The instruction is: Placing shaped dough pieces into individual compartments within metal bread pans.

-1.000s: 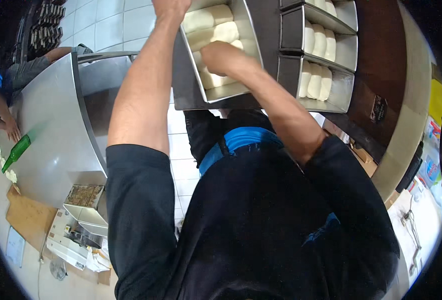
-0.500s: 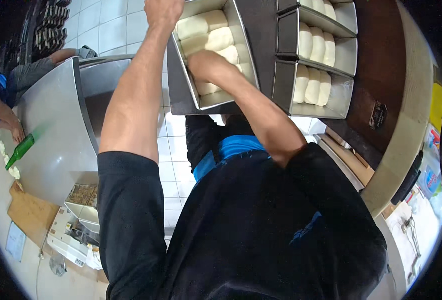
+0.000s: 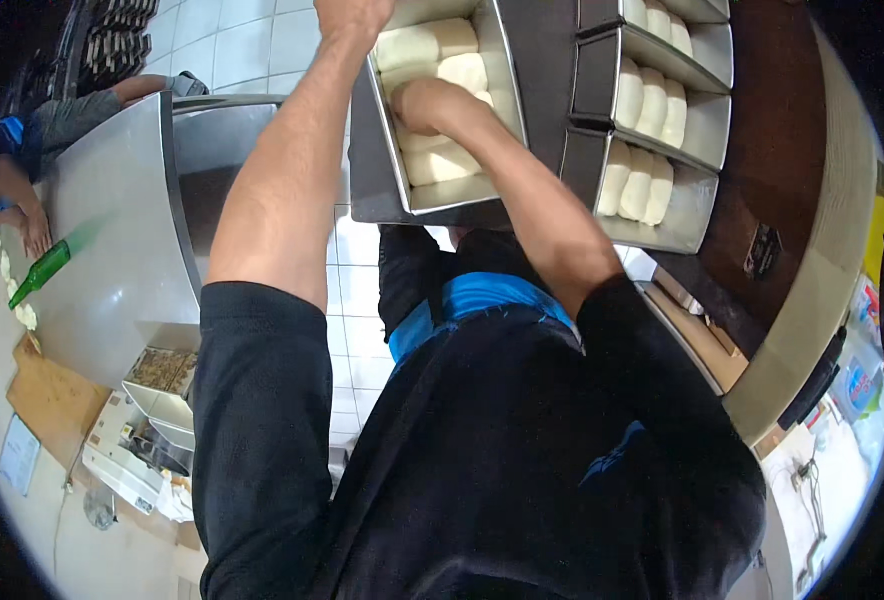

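Observation:
A large metal loaf pan (image 3: 518, 120) holds several pale, smooth dough rolls (image 3: 444, 164) laid side by side. My right hand (image 3: 430, 106) reaches down into it among the rolls, near the left wall. Its back faces up and the fingers are hidden below, so I cannot make out their grip. At the pan's far left corner is my left hand (image 3: 356, 14), its fingers cut off by the top of the picture.
Several smaller loaf pans (image 3: 707, 220) with dough rolls stand to the right on a dark table (image 3: 772, 170). Far left, another person's hand (image 3: 36, 232) rests on a metal worktop (image 3: 112, 220) by a green bottle (image 3: 42, 272) and a strip of dough pieces (image 3: 8, 285).
My right hand has shifted slightly toward the pan's far end, uncovering more of the near rolls. The whole view has moved a little, so everything sits slightly differently in the picture.

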A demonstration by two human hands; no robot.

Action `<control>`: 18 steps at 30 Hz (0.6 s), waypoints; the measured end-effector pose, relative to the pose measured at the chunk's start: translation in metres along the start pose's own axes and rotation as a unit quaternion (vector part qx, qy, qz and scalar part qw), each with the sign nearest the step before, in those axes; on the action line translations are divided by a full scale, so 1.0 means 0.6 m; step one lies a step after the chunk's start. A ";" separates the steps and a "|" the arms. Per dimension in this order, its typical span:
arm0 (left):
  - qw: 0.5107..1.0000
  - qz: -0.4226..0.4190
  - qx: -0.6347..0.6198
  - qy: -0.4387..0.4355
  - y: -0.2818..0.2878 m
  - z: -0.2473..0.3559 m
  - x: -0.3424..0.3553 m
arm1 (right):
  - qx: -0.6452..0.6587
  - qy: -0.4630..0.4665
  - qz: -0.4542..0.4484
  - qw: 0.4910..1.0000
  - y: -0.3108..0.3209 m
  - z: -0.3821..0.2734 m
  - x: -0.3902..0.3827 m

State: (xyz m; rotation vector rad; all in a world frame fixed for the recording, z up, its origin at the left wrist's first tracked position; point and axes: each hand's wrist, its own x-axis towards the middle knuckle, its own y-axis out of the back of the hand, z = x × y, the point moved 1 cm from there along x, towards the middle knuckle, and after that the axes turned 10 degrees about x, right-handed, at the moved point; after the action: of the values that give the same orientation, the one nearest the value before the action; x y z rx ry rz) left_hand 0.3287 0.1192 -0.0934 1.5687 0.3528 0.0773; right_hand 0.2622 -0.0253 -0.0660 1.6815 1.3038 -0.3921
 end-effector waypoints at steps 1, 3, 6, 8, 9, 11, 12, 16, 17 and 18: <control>1.000 0.001 0.001 -0.001 0.003 0.002 0.000 | -0.003 -0.001 0.005 1.000 0.007 0.003 0.006; 0.999 -0.005 -0.041 0.021 0.007 0.004 -0.007 | -0.010 -0.003 0.015 1.000 0.019 0.007 0.016; 0.996 -0.011 -0.087 0.033 0.005 0.019 -0.009 | -0.014 -0.014 0.029 0.999 0.024 0.025 0.026; 0.991 0.012 -0.127 0.029 -0.004 0.024 -0.003 | -0.039 -0.017 -0.011 0.999 0.007 0.035 0.034; 0.989 0.026 -0.144 0.032 -0.010 0.018 0.002 | -0.054 -0.013 -0.031 0.998 0.002 0.035 0.040; 0.985 0.042 -0.160 0.039 -0.037 -0.003 0.017 | -0.071 -0.005 -0.052 0.996 0.000 0.028 0.045; 0.984 0.049 -0.161 0.064 -0.072 -0.027 0.034 | -0.072 0.005 -0.041 0.997 -0.005 0.010 0.035; 0.976 0.063 -0.180 0.108 -0.142 -0.036 0.080 | -0.035 -0.010 -0.016 0.999 -0.007 -0.001 -0.011; 0.982 0.051 -0.161 0.085 -0.103 -0.018 0.068 | -0.014 -0.027 -0.031 0.999 0.002 0.015 -0.012; 0.988 0.035 -0.141 0.056 -0.056 0.005 0.044 | -0.013 -0.031 -0.030 0.999 0.006 0.028 -0.019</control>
State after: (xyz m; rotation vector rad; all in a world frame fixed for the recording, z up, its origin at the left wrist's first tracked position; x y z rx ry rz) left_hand 0.3489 0.1229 -0.1309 1.2988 0.3588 0.2604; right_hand 0.2658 -0.0457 -0.0649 1.6002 1.3106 -0.4567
